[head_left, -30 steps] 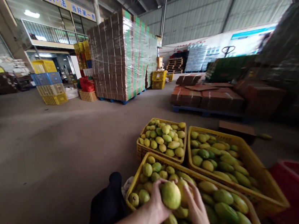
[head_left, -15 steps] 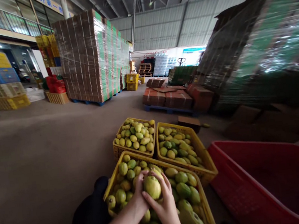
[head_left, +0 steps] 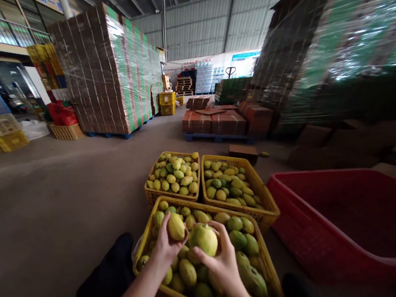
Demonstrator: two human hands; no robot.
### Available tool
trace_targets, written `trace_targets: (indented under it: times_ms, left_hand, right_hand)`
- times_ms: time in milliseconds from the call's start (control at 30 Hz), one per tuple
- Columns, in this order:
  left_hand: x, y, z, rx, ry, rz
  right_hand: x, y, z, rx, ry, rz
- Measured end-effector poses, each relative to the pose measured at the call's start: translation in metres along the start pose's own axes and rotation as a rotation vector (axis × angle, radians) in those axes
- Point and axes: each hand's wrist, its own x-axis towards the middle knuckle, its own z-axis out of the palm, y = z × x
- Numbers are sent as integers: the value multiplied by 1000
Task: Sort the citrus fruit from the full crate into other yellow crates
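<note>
There are two hands (head_left: 221, 257), two held fruits (head_left: 176, 226), three fruit-filled yellow crates (head_left: 259, 182), one large red tub (head_left: 297, 235) and one distant pallet-jack handle (head_left: 231, 71).

A yellow fruit (head_left: 176, 227) is hiding part of the left hand (head_left: 165, 243), and a rounder fruit (head_left: 206, 240) is covering some of the right hand (head_left: 223, 251). Both forearms (head_left: 130, 289) are running out at the bottom edge, which is also cutting off the nearest crate (head_left: 271, 264). The right edge is cropping the red tub (head_left: 322, 253) and the wrapped stack (head_left: 344, 48), whose surface is blurring. Lettering on the blue sign (head_left: 246, 56) is looking too small to read.
</note>
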Motion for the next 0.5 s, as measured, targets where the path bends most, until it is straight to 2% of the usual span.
trace_targets:
  times_ms: [67, 167, 367, 500]
  left_hand:
    - [-3, 10, 3, -31, 78, 13]
    - [-9, 14, 8, -83, 104, 20]
    - [-14, -18, 24, 48, 60, -4]
    - [-9, -34, 35, 83, 2, -35]
  right_hand:
    - [7, -5, -4, -4, 81, 14]
    - [16, -6, -7, 18, 159, 20]
    - [22, 11, -5, 14, 124, 89]
    - [24, 18, -10, 56, 184, 122]
